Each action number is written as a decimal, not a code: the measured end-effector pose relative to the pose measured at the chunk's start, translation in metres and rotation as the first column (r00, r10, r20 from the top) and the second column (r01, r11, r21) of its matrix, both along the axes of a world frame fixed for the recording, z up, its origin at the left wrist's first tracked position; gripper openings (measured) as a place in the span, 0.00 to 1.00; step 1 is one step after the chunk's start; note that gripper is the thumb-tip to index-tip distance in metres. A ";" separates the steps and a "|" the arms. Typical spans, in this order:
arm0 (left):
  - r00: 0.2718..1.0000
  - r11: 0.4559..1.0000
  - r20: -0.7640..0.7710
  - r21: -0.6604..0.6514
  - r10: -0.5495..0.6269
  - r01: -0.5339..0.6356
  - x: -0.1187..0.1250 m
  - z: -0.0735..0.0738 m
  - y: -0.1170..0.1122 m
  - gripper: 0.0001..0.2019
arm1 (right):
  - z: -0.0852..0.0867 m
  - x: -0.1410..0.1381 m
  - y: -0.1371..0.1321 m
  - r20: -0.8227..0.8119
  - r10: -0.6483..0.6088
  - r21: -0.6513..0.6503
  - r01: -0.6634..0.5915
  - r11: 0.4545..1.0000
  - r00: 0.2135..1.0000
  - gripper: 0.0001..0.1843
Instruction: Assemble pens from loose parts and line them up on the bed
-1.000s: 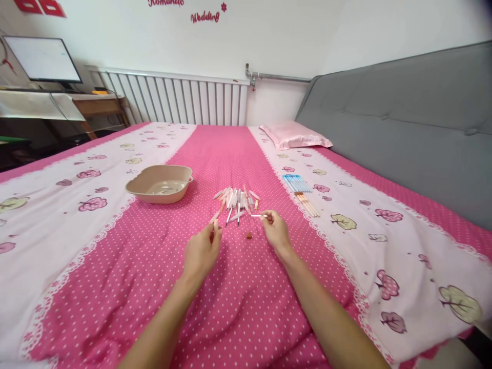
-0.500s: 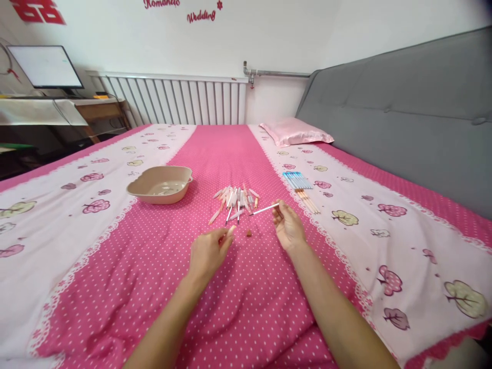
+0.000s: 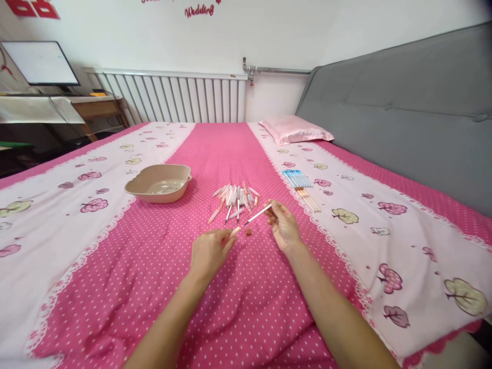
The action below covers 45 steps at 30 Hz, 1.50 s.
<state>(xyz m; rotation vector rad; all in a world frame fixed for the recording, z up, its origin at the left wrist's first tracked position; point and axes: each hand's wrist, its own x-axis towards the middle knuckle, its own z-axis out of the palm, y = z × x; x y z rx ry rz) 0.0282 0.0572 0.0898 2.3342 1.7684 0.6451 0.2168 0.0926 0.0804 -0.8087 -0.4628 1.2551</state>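
Observation:
My left hand (image 3: 210,250) is closed, pinching a small cream pen cap (image 3: 236,231) between thumb and fingers. In my right hand (image 3: 284,225) is the rear end of a slim white pen (image 3: 258,213), its dark tip pointing down-left toward the cap. A narrow gap shows between tip and cap. Just beyond both hands lies a loose pile of pink, white and peach pen parts (image 3: 234,197), some with dark tips. A small brown piece (image 3: 248,232) rests on the sheet between the hands.
To the right lie a row of blue-ended pens (image 3: 297,178) and several peach pens (image 3: 307,200). A beige plastic basin (image 3: 161,198) stands at left. Farther off are a pink pillow (image 3: 295,129), a grey headboard (image 3: 403,87), a radiator (image 3: 172,97) and a monitor (image 3: 40,64).
My right hand has moved slightly left, and the pen's tip has swung down and left, closer to the cap. The left hand has shifted slightly right, still holding the cap.

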 end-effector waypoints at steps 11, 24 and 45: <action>0.999 1.000 -0.034 -0.018 -0.020 0.019 0.001 0.000 -0.001 0.15 | -0.007 -0.002 0.001 0.078 0.061 0.030 -0.064 0.998 0.995 0.18; 0.999 1.000 -0.031 -0.024 -0.022 0.021 0.001 -0.002 0.000 0.14 | -0.014 -0.009 -0.001 0.273 0.140 0.061 -0.162 0.985 0.952 0.18; 0.995 0.999 -0.095 -0.020 0.024 -0.026 -0.002 0.001 -0.001 0.16 | -0.021 -0.031 -0.017 0.732 0.143 0.131 -0.345 0.930 0.666 0.21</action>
